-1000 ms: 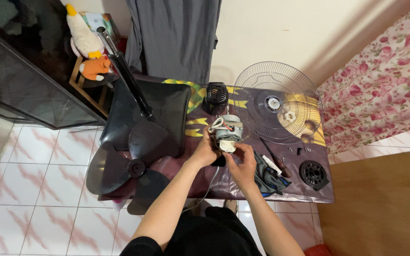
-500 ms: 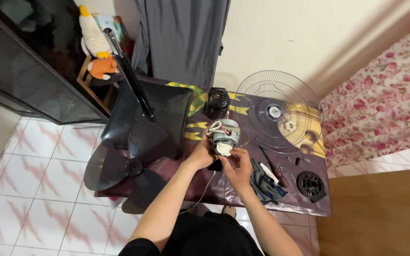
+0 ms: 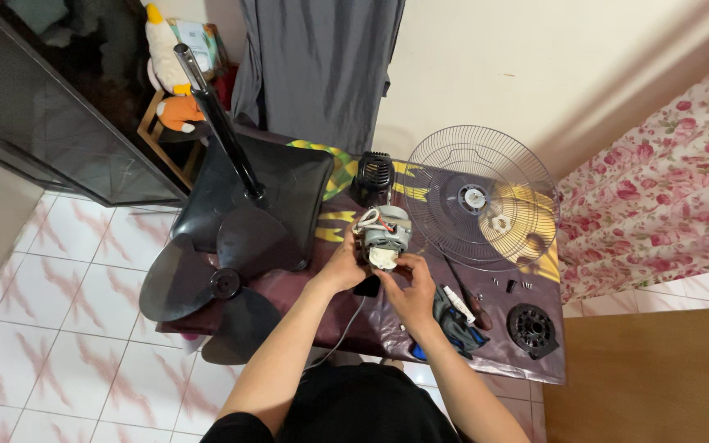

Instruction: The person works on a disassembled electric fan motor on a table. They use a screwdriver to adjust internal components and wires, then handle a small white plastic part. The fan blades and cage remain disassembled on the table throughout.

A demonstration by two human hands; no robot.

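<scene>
From the head view, we hold the motor (image 3: 383, 238) just above the table (image 3: 387, 328), beside the grille (image 3: 486, 197). Our left hand (image 3: 345, 267) clasps its side; our right hand (image 3: 408, 283) has crept closer since a second ago, fingers pinching its white underside. Its axis seems roughly upright.

You have a low table (image 3: 420, 349) under a dark purple cover in the middle of the frame. On it lie a wire fan guard (image 3: 479, 197) upper right, a black fan base (image 3: 276, 193) upper left, black blades (image 3: 211, 283) at left, a round black cap (image 3: 532, 330) lower right, and a screwdriver (image 3: 471, 297) beside it.
</scene>
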